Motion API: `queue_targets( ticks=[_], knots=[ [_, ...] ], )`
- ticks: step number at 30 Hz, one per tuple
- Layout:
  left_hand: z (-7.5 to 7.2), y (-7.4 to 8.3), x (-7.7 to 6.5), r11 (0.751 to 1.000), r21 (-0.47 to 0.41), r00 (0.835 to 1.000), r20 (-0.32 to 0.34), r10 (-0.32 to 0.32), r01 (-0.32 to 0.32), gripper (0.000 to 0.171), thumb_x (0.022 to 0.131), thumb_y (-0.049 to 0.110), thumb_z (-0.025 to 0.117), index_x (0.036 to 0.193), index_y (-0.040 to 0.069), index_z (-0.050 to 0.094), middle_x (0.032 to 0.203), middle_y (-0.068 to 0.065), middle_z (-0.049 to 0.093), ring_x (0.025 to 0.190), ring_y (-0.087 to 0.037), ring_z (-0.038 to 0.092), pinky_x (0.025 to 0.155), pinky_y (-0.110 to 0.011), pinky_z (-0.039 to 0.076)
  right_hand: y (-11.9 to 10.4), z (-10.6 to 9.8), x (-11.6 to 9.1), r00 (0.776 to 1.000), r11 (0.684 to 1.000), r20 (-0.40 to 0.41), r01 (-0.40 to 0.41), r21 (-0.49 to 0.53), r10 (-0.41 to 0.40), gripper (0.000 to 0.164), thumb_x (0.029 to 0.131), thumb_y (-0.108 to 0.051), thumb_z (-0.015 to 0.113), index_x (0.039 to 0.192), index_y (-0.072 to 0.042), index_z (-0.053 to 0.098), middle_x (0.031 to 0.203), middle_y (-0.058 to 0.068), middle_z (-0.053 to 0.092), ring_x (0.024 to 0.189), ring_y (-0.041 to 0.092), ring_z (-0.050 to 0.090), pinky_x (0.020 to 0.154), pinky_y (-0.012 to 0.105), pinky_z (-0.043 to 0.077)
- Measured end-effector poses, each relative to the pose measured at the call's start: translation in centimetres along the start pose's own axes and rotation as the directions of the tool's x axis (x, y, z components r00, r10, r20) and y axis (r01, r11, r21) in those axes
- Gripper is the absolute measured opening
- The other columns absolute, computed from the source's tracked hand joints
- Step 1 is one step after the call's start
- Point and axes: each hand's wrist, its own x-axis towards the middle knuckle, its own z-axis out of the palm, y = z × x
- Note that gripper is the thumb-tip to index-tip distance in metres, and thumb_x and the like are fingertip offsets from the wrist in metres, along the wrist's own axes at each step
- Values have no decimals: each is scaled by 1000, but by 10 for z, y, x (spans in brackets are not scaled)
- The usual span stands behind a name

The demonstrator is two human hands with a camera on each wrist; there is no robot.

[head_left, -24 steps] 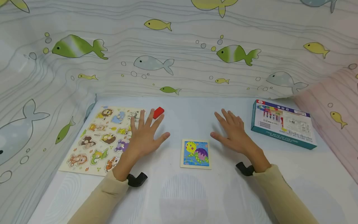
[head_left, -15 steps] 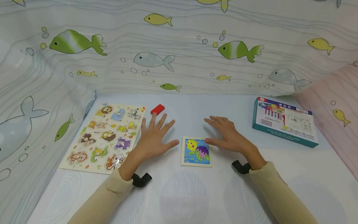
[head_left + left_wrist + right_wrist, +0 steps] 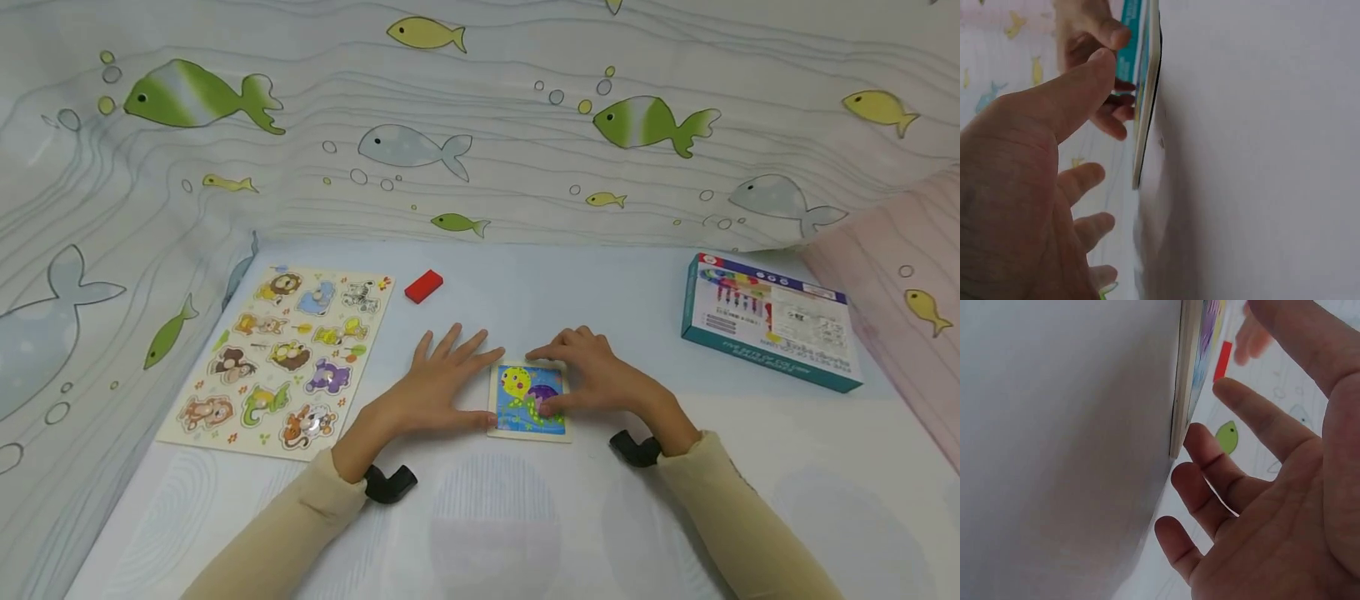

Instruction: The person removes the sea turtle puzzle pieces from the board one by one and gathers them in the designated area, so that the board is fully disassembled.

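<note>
A small square puzzle board (image 3: 522, 407), with a yellow and purple turtle on blue, lies flat on the table between the hands. At its left side, my left hand (image 3: 433, 392) has its fingers spread, thumb tip right at the edge. My right hand (image 3: 600, 375) reaches over the right side, thumb above the turtle picture and index finger near the far edge. Seen from the left wrist, the wooden board edge (image 3: 1149, 112) lies just past the thumb. From the right wrist, the loosely bent fingers (image 3: 1200, 494) stand around a corner of the board.
A large animal knob puzzle (image 3: 281, 367) lies on the left. Behind the hands is a red block (image 3: 423, 286), and a teal and white printed box (image 3: 772, 321) lies back right. Fish-patterned cloth (image 3: 525, 167) walls the table at the back and sides.
Both hands have come inward and closer together, to the sides of the turtle puzzle. The right fingers have bent, and the red block, partly covered earlier, now shows fully.
</note>
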Motion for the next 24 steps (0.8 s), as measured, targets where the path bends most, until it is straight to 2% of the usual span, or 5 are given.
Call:
queue_targets(
  ticks=[6,11,16,19,24],
  knots=[
    [2,5,3,997,-42,995,75,70,-67,97,79,71,72,160,34,32,172,4,18,161,-35,-3,123,-67,-6,-3,-2,2,999,1000,37,1,-6,-1,69,72,-44,90,134,-25,66,113,3,58,108,21,46,91,44,33],
    [5,3,5,992,-8,987,105,122,-122,85,84,65,69,157,33,38,172,8,17,161,-34,-3,123,-67,-4,-5,-2,5,999,1000,46,-6,-24,8,70,72,-46,90,134,-26,65,114,3,58,109,22,48,92,45,35],
    [4,-3,5,991,-7,987,78,137,-137,70,91,48,64,156,33,41,171,6,21,160,-36,-1,121,-71,0,-6,1,10,999,999,27,-22,-24,23,69,75,-47,89,135,-24,65,112,3,60,106,21,52,91,44,37],
    [2,-8,6,991,-1,990,43,134,-134,63,94,39,59,155,34,43,170,6,24,161,-36,2,121,-71,1,-5,3,14,999,999,-4,-36,-8,36,64,76,-43,88,134,-23,66,109,3,61,102,20,54,87,41,37],
    [3,-14,7,993,-9,993,21,114,-114,60,95,29,49,155,34,43,170,6,25,161,-35,4,122,-69,1,-3,6,19,998,997,-20,-55,50,56,58,79,-36,88,131,-22,68,106,1,61,96,17,54,82,37,33]
  ],
)
